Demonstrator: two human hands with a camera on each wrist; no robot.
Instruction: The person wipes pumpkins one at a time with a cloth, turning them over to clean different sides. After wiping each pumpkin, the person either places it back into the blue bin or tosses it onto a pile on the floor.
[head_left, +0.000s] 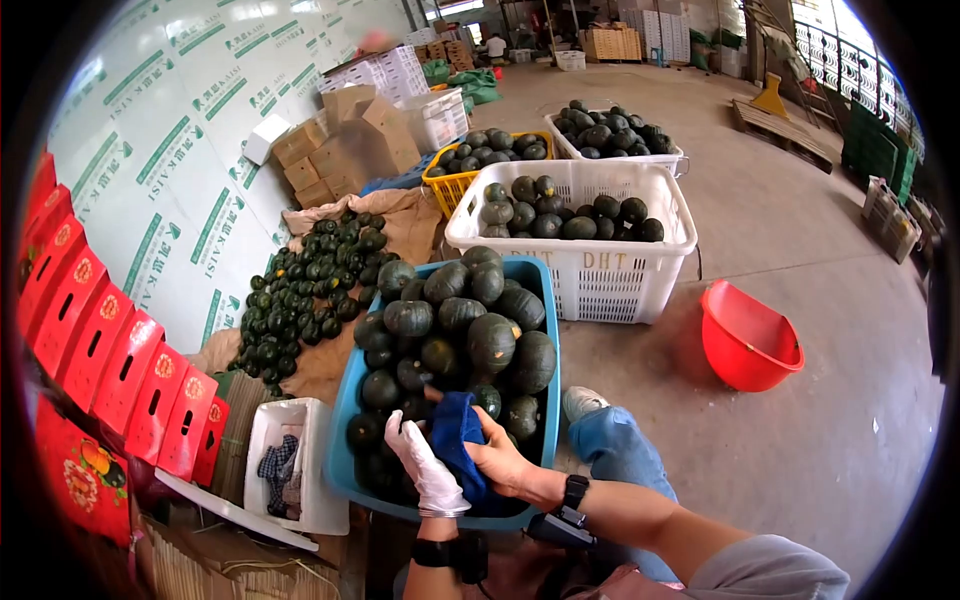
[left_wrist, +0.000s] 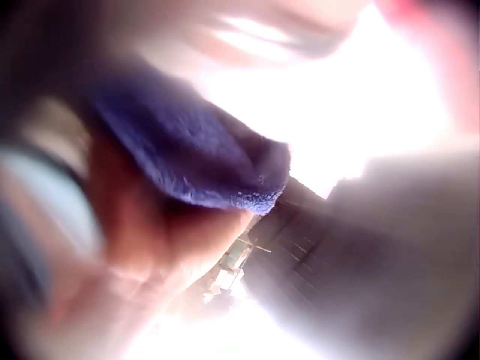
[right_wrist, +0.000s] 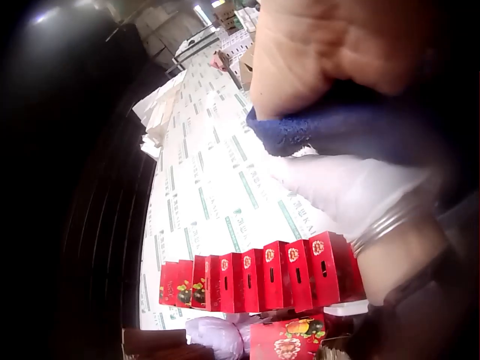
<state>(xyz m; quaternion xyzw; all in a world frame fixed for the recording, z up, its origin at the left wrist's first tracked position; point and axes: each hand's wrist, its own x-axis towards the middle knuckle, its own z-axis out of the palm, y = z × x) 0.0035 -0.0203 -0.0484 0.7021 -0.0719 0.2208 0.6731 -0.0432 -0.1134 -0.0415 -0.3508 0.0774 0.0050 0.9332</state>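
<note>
In the head view, a blue cloth (head_left: 455, 432) is bunched above the near end of a blue tub (head_left: 343, 455) full of dark green squashes (head_left: 492, 342). My bare right hand (head_left: 503, 462) grips the cloth from the right, thumb on top. My left hand (head_left: 425, 468), in a white glove, is held up at the cloth's left side with its fingers extended. The right wrist view has the cloth (right_wrist: 289, 133) between my bare hand (right_wrist: 330, 56) and the glove (right_wrist: 349, 187). Blurred blue fabric (left_wrist: 195, 150) fills part of the left wrist view. Whatever lies inside the cloth is hidden.
White crates (head_left: 610, 262) and a yellow crate (head_left: 440, 185) of squashes stand beyond the tub. More squashes (head_left: 310, 285) lie on brown sheeting at left. A foam box (head_left: 328, 480) and red cartons (head_left: 125, 365) are nearby left; a red basin (head_left: 745, 340) is at right.
</note>
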